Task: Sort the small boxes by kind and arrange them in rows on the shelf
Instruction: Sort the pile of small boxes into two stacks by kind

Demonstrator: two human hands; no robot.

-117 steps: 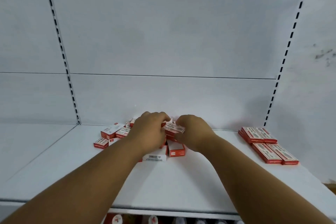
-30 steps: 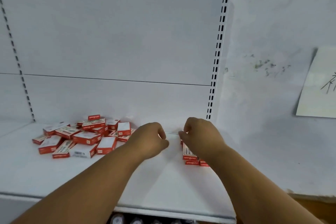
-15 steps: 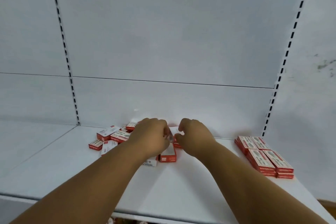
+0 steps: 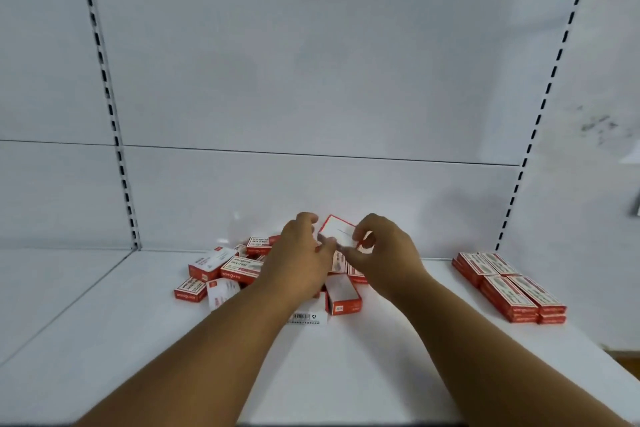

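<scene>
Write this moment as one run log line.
left hand + right hand: pinching box over loose pile | sorted rows: right

Place: I take this for a shop.
Evidence: white retail shelf (image 4: 346, 367), slotted uprights (image 4: 107, 97), stacked red boxes (image 4: 512, 288).

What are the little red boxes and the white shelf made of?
The little red boxes look like thin printed cardboard: crisp folded edges, printed labels and a barcode. The white shelf is probably painted metal, since it is smooth with a faint sheen, though I can't be sure.
</scene>
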